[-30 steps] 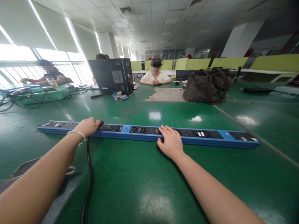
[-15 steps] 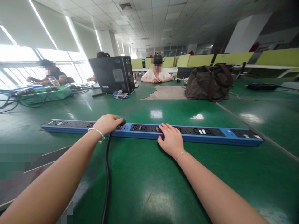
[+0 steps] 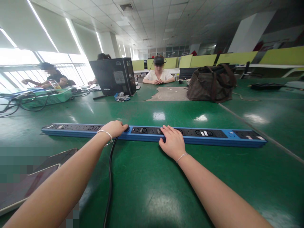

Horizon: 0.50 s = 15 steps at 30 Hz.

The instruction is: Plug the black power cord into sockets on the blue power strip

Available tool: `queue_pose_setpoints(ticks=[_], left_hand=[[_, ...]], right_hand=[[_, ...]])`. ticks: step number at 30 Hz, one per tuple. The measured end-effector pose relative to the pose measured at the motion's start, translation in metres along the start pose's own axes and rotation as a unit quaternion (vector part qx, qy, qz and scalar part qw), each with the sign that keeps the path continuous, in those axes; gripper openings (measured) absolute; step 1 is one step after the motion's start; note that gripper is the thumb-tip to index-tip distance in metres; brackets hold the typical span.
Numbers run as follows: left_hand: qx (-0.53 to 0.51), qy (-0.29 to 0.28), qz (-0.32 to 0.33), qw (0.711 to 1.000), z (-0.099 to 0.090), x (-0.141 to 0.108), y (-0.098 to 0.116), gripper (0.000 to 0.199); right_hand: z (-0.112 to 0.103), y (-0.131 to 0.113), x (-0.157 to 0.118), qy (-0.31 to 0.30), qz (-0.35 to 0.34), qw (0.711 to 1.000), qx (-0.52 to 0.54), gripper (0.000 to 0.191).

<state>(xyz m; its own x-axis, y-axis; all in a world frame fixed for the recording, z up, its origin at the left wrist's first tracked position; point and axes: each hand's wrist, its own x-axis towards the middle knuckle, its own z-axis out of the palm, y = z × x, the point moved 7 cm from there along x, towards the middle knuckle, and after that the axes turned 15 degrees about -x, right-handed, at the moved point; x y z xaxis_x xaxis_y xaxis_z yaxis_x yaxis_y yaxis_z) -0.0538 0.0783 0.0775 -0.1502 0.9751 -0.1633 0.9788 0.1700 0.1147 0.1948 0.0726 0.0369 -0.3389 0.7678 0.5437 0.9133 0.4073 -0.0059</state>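
Note:
A long blue power strip (image 3: 142, 137) with black socket sections lies across the green table. My left hand (image 3: 116, 129) is closed round a black plug (image 3: 127, 128) at the strip, left of its middle. From under this hand a black power cord (image 3: 110, 177) runs down toward me. Whether the plug's pins sit inside a socket is hidden by my fingers. My right hand (image 3: 173, 142) rests on the strip right of the middle, palm down with fingers stretched over the sockets. It covers a few of those sockets.
A black computer case (image 3: 114, 77) stands beyond the strip, gloves (image 3: 122, 97) beside it. Farther right is a brown bag (image 3: 209, 84). A green basket (image 3: 47, 98) with cables is at left. Flat phone-like objects (image 3: 40, 180) lie near my left forearm. Another person (image 3: 158, 76) sits opposite.
My left hand has moved slightly down and right with the plug, which is now lower against the strip. The right hand stays in place on the strip.

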Motion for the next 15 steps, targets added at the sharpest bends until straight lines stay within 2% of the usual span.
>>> queue_pose_setpoints(ticks=[3,10,15], left_hand=[[0.027,-0.024,0.006,0.999,0.0034,0.0016,0.0042,0.05],[0.008,-0.011,-0.061,0.998,0.007,-0.0024,0.0064,0.06],[0.001,-0.027,-0.061,0.998,0.007,0.0048,0.0056,0.058]], right_hand=[[-0.0006,-0.0001,0.0001,0.0,0.0,1.0,-0.002,0.044],[0.0001,0.0001,0.0,-0.008,0.001,1.0,-0.006,0.045],[-0.0001,-0.0002,0.0002,-0.012,0.001,1.0,-0.004,0.045]])
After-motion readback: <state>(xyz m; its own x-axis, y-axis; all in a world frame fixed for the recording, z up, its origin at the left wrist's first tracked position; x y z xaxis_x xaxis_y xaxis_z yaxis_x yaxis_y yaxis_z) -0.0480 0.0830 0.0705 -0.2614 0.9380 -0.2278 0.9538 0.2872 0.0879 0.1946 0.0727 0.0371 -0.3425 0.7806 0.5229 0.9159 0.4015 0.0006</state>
